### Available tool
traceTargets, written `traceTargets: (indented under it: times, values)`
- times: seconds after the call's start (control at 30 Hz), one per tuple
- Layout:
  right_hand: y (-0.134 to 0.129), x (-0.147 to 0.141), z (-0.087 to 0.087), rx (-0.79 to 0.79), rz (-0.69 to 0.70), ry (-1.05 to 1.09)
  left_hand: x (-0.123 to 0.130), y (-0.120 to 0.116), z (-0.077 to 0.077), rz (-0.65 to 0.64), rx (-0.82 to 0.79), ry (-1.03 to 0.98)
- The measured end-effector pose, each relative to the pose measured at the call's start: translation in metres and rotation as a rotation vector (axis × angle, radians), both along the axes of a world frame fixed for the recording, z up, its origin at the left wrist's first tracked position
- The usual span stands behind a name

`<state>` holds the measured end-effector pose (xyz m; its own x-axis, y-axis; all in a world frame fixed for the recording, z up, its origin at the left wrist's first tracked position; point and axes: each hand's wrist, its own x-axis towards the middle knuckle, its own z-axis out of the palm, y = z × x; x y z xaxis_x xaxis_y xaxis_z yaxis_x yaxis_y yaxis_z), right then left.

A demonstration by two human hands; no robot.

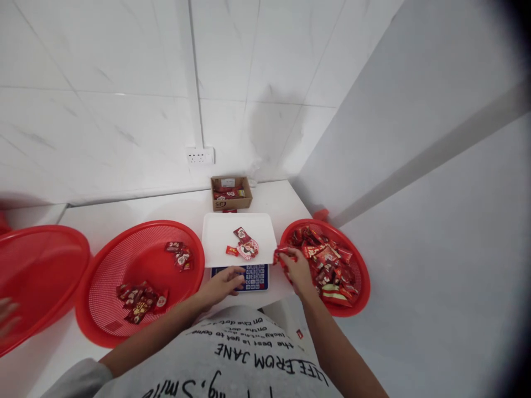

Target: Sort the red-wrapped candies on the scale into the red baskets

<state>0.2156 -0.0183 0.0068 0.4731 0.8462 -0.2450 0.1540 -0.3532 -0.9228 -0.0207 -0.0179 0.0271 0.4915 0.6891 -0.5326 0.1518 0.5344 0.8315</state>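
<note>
Packet (279, 254) at scale's (213, 243) right front corner, pinched between thumb and fingers of right hand (291, 264); whether it touches the tray, can't tell. Left hand (226, 282) at scale's front, over the keypad (256, 278), fingers loosely bent and apart, nothing seen in them; contact with keys unclear. Packet looks light, soft and glossy, so probably a bit slippery; contents hidden, might crush. Best hold likely a flat pinch across the middle or by a crimped end.

On scale: a few loose wrapped pieces (248, 249), near the middle. Right of scale: red basket (364, 293) heaped with mixed packets; the tangle could snag fingers. Left of scale: second red basket (145, 260), two small piles inside. Farther left of scale: third basket (45, 271), co-worker's blurred hand (8, 318) by it. Behind scale: cardboard box (232, 204) with packets, limiting room at the back. Left forearm passes close by the second basket's rim.
</note>
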Motion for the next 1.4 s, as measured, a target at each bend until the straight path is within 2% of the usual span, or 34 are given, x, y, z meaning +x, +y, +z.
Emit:
traceTargets:
  times: [0.07, 0.13, 0.2, 0.27, 0.33, 0.43, 0.53, 0.6, 0.7, 0.8, 0.87, 0.97, 1.1, 1.17, 1.27, 1.4]
  values:
    - [-0.005, -0.033, 0.012, -0.015, 0.160, 0.030, 0.009, -0.001, 0.003, 0.037, -0.018, -0.094]
    - [-0.013, -0.059, 0.016, 0.022, 0.309, -0.002, 0.014, -0.002, 0.002, 0.081, -0.036, -0.158]
    - [-0.020, -0.074, 0.014, 0.053, 0.362, -0.005, 0.014, -0.003, -0.004, 0.142, -0.067, -0.171]
    - [-0.026, -0.079, 0.007, 0.007, 0.384, 0.056, 0.010, -0.002, -0.011, 0.207, -0.128, -0.167]
    - [-0.029, -0.077, 0.001, -0.084, 0.374, 0.153, 0.005, 0.003, -0.018, 0.255, -0.197, -0.184]
    - [-0.032, -0.071, -0.004, -0.145, 0.259, 0.326, 0.001, 0.018, -0.024, 0.310, -0.225, -0.168]
    - [-0.035, -0.068, -0.004, -0.135, 0.151, 0.526, 0.002, 0.041, -0.024, 0.316, -0.111, -0.051]
    - [-0.037, -0.067, -0.003, -0.144, 0.136, 0.618, 0.005, 0.057, -0.024, 0.305, -0.025, 0.009]
    - [-0.041, -0.067, 0.000, -0.163, 0.155, 0.663, 0.006, 0.077, -0.025, 0.281, 0.023, 0.060]
    - [-0.044, -0.065, 0.001, -0.145, 0.162, 0.671, 0.004, 0.085, -0.027, 0.249, 0.058, 0.137]
    - [-0.046, -0.063, 0.002, -0.114, 0.162, 0.653, 0.001, 0.082, -0.027, 0.220, 0.138, 0.215]
    - [-0.047, -0.063, 0.005, -0.097, 0.195, 0.567, 0.000, 0.064, -0.024, 0.111, 0.229, 0.268]
    - [-0.045, -0.071, 0.014, -0.138, 0.359, 0.469, 0.005, 0.028, -0.020, -0.096, 0.060, 0.084]
    - [-0.044, -0.077, 0.016, -0.147, 0.460, 0.426, 0.007, 0.014, -0.020, -0.139, -0.011, 0.018]
    - [-0.042, -0.083, 0.012, -0.154, 0.506, 0.395, 0.005, 0.004, -0.022, -0.087, -0.065, -0.031]
    - [-0.039, -0.086, 0.003, -0.189, 0.414, 0.368, -0.004, 0.003, -0.018, 0.042, -0.042, -0.050]
